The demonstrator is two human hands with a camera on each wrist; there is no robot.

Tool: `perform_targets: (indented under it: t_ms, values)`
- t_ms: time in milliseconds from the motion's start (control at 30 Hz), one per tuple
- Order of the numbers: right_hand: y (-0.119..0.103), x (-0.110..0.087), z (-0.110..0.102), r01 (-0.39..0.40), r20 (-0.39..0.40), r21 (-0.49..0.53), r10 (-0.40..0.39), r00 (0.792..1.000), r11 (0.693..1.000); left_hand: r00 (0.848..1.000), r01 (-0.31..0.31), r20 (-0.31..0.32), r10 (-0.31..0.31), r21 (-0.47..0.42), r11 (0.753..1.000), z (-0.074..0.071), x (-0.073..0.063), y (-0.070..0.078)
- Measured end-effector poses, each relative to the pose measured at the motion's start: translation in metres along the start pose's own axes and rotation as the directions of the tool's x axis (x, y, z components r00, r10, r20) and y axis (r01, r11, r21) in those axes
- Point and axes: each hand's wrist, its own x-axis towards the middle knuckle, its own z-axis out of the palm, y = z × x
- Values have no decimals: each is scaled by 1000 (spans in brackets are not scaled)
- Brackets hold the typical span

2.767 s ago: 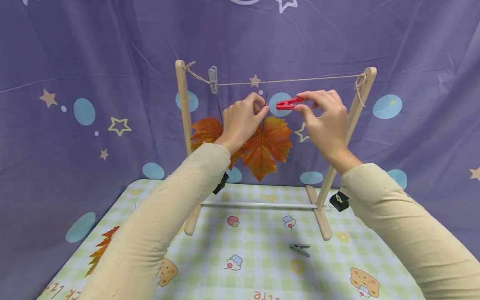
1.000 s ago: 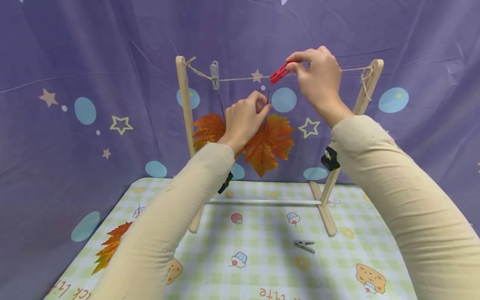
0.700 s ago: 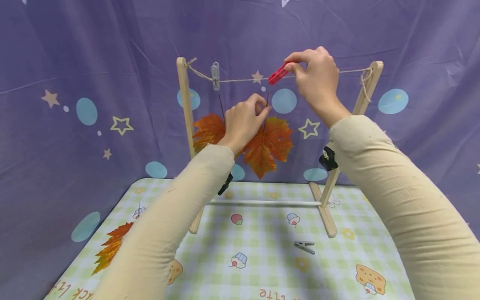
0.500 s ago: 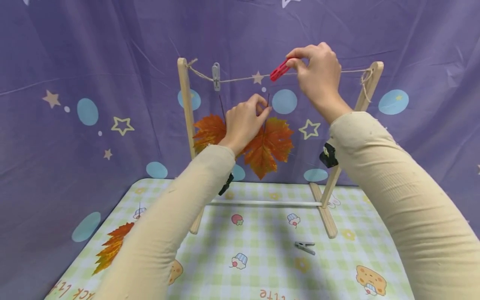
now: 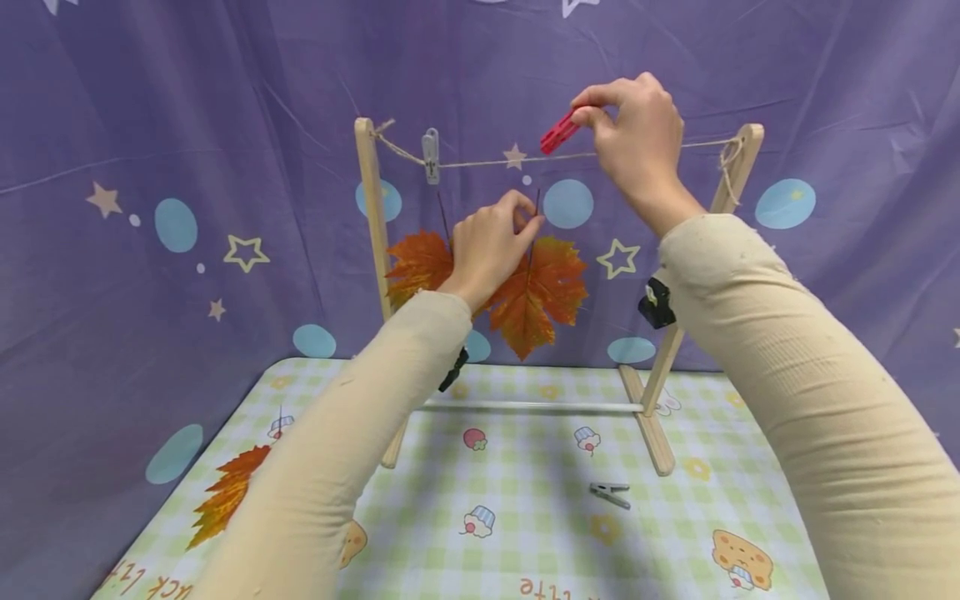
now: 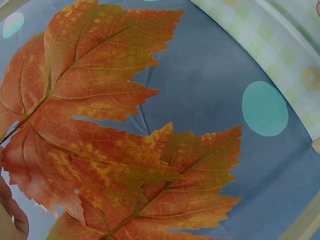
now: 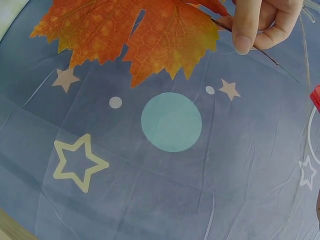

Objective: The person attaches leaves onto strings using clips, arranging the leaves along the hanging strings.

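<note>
The left hand [image 5: 491, 237] has thumb and finger together on the thin stem [image 7: 266, 56] of a maple leaf [image 5: 537, 292], which hangs between 4 and 5 o'clock from it. The right hand [image 5: 641, 142], at 2 o'clock from the left, pinches a red peg [image 5: 559, 131], tip angled between 7 and 8 o'clock and just above the twine [image 5: 487, 162] in the head view; contact cannot be told. The stem's free end stops short of the twine. At 11 o'clock from the left hand, a gray peg [image 5: 431, 156] sits on the twine, with a second leaf [image 5: 418, 262] below. Wooden posts [image 5: 372, 217] bound the span at 9 and 3 o'clock. On the tablecloth [image 5: 525, 467], a loose peg [image 5: 610, 494] lies at 5 o'clock, well inside the edges; a third leaf [image 5: 227, 492], partly behind the sleeve, lies near the left edge at 8 o'clock. Upside-down lettering [image 5: 536, 588] at the head view's 6 o'clock seems to read "life", cut off by the frame.
</note>
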Motion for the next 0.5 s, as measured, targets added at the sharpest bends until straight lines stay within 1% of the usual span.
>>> perform_targets:
  t_ms: [167, 267, 500]
  values:
    - [-1, 0, 3, -18, 69, -25, 20, 997, 1000, 1000, -3, 4, 3, 3, 1000, 1, 0, -1]
    - [0, 0, 4, -16, 101, -27, 18, 995, 1000, 1000, -4, 12, 4, 8, 1000, 2, -1, -2]
    - [1, -1, 7, -5, 167, -45, 13, 986, 999, 1000, -9, -12, 9, 7, 1000, 3, -2, -5]
